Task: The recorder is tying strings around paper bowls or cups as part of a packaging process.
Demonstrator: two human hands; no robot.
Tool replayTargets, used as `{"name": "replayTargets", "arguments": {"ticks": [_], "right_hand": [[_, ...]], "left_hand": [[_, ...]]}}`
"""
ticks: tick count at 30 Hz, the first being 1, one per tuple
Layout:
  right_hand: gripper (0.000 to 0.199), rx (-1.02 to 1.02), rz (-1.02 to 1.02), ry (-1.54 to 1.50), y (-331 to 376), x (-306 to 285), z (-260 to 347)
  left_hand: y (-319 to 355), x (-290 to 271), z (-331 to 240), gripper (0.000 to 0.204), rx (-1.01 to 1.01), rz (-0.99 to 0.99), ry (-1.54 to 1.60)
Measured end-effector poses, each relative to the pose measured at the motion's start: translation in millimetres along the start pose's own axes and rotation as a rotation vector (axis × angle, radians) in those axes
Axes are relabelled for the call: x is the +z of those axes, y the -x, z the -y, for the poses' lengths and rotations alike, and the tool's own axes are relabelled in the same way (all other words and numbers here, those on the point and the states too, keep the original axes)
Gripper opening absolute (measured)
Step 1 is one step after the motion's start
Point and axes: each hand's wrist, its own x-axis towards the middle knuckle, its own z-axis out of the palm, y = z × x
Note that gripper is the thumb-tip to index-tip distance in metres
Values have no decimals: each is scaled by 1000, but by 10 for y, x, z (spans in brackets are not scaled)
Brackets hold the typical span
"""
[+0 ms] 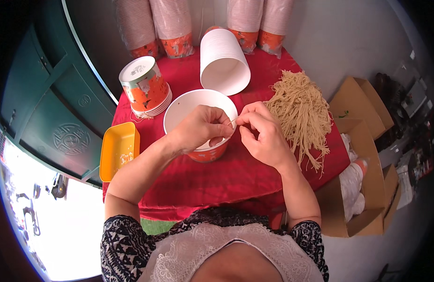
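Both hands meet over the near right rim of a paper bucket (179,110), white inside and orange outside, that stands upright before me. My left hand (203,127) is closed, thumb and fingers pinching a thin pale string (234,121). Close beside it, my right hand (263,134) pinches the same string between thumb and forefinger, its other fingers curled. Only a short piece of the string shows between the fingertips. A loose heap of tan strings (301,113) lies to the right of my right hand.
A nested stack of white buckets (224,61) lies on its side behind. Upside-down orange buckets (144,89) stand back left, above a yellow tray (106,155) with small white bits. Wrapped bucket stacks (172,28) line the wall. An open cardboard box (374,183) stands right of the red-covered table (179,188).
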Motion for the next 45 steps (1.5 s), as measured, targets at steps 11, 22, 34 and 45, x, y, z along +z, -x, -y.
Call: {"name": "replayTargets", "arguments": {"ticks": [11, 22, 34, 45], "right_hand": [[11, -70, -65, -16, 40, 155, -54], [5, -88, -82, -119, 110, 162, -56], [7, -36, -81, -90, 99, 244, -191], [11, -29, -71, -120, 97, 235, -199]], "left_hand": [[-29, -2, -8, 7, -17, -10, 13], [-39, -19, 46, 7, -9, -31, 78], [47, 87, 88, 10, 248, -116, -395], [135, 265, 123, 15, 485, -391, -975]]}}
